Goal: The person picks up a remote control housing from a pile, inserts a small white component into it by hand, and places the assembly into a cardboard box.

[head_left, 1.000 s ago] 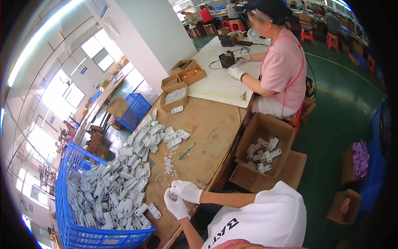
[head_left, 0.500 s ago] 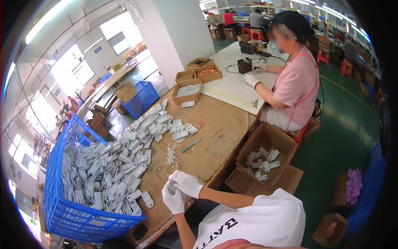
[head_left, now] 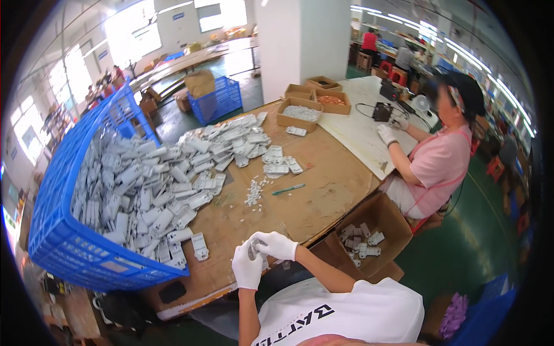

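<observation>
Close together at the table's near edge, both my hands wear white gloves. My left hand (head_left: 247, 270) has its fingers curled around a small whitish-grey plastic part (head_left: 253, 249), mostly hidden by the gloves. The bent fingers of my right hand (head_left: 279, 246) press on that same part from the right. Ahead of my hands lies a scatter of tiny white pieces (head_left: 254, 191), with a teal pen (head_left: 288, 189) beside it. A single white plastic housing (head_left: 199, 246) rests left of my hands, near a large heap of similar housings (head_left: 144, 202).
A blue plastic crate (head_left: 104, 262) tips its housings onto the cardboard-covered table (head_left: 329, 202). Small cardboard boxes (head_left: 299, 113) stand at the far side. On the right, a co-worker in pink (head_left: 441, 155) handles a black device (head_left: 382, 112). An open carton (head_left: 392, 242) holds several white parts.
The view has swung left, so the table and crate appear turned. My hands stay together around the part; the right fingers have shifted slightly.
</observation>
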`<state>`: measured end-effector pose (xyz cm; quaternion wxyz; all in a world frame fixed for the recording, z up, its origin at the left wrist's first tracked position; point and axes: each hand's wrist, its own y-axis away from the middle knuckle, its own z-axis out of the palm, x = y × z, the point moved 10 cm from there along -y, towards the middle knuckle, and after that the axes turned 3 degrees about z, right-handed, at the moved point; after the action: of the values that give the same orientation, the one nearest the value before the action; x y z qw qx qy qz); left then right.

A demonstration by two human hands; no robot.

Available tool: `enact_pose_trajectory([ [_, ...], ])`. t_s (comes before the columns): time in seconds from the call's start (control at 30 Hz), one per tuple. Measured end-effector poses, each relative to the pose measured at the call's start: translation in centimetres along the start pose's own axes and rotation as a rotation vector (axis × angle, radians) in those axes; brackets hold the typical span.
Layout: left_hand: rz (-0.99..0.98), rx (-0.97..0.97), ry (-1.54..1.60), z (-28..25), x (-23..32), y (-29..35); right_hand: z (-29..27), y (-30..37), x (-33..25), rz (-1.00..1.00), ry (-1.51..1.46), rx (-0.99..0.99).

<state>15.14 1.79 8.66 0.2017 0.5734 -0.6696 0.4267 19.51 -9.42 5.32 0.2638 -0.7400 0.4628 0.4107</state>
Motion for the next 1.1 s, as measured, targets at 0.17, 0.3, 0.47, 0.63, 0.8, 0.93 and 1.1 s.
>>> enact_pose_trajectory([
  [0.17,-0.079,0.014,0.108,-1.2,-1.0,0.0,2.3,-1.1,1.0,-0.033,-0.229,-0.149],
  [0.3,-0.200,0.029,0.059,-1.7,-2.8,0.2,3.3,-1.9,0.8,0.033,-0.432,-0.093],
  [0.47,-0.219,0.195,0.229,-2.5,-5.1,0.2,4.3,-1.7,2.2,0.189,-0.548,0.145],
  [0.63,-0.193,0.236,0.200,-2.5,-6.4,0.2,3.7,-1.2,-1.4,-0.077,-0.016,0.332],
  [0.8,-0.242,0.249,0.173,-3.0,-5.9,0.1,3.9,-1.1,-1.8,-0.044,-0.037,0.320],
  [0.93,-0.201,0.333,0.144,-3.3,-6.1,0.6,4.0,-1.6,-2.0,-0.055,-0.057,0.260],
  [1.1,-0.285,0.316,0.264,-3.5,-6.3,0.6,3.7,-1.5,-2.6,-0.069,-0.069,0.172],
])
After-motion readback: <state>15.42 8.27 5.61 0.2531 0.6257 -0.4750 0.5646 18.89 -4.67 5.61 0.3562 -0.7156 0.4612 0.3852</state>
